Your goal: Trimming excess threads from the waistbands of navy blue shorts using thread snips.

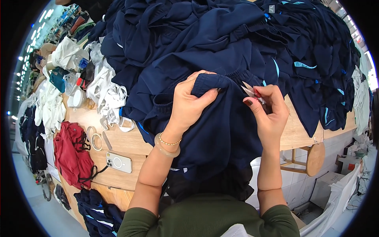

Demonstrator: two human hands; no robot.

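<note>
Your bent forearms (154, 170) reach forward, a navy garment (207, 134) hanging between them. Your left hand (189, 102) clamps its waistband (213, 81), thumb on top; your right hand (273, 110) grips small snips (248, 88) close by. Probably thread trimming; the next cut calls for steady cloth. Beyond, navy clothes (185, 39) heap the counter (128, 140).

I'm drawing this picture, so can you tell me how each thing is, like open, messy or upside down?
Left grip: shut on navy waistband
Right grip: shut on snips
Snips: blades look slightly apart
Navy waistband: gathered
Navy pile: heaped, rumpled
Phone: back side up, screen hidden
Red fabric: crumpled
White fabric: jumbled
</note>
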